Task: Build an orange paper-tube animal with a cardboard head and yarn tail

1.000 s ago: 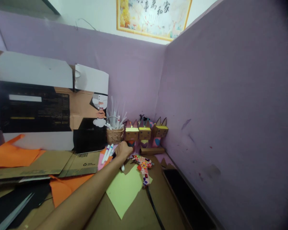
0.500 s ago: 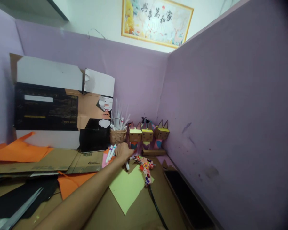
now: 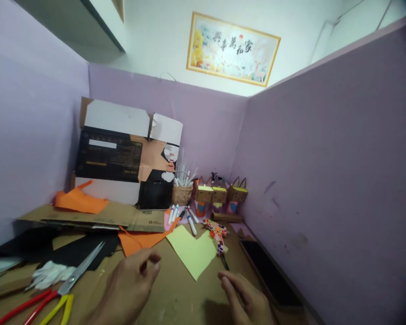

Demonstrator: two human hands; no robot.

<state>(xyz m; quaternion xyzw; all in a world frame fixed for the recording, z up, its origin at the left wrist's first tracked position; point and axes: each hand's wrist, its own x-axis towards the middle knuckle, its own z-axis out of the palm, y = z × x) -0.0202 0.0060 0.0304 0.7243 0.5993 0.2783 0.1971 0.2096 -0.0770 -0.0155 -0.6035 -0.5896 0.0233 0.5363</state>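
Observation:
My left hand [image 3: 130,284] is above the cardboard-covered surface, left of the pale yellow-green paper heart [image 3: 194,253]. Its fingers curl toward the thumb, and I see nothing between them. Lower right of the heart is my right hand [image 3: 246,300], thumb and forefinger pressed together; whether a small thing is pinched there is too unclear to make out. A flower-patterned glue gun [image 3: 218,234] lies against the heart's right side, its dark cord running toward my right hand. Several white markers [image 3: 190,221] lie behind the heart, one tip overlapping its notch.
Scissors [image 3: 77,276] with red and yellow handles lie open at left near black sheets [image 3: 84,248] and a white crumpled item [image 3: 50,274]. Orange sheets [image 3: 81,201] rest on folded cardboard. Box-headed figures [image 3: 219,195] and a basket [image 3: 182,194] stand behind. A black flat device [image 3: 270,273] borders the right wall.
My left arm has drawn back from the markers, and the hand is now near the front. My right hand has come into view. The camera view has shifted, showing the scissors' handles.

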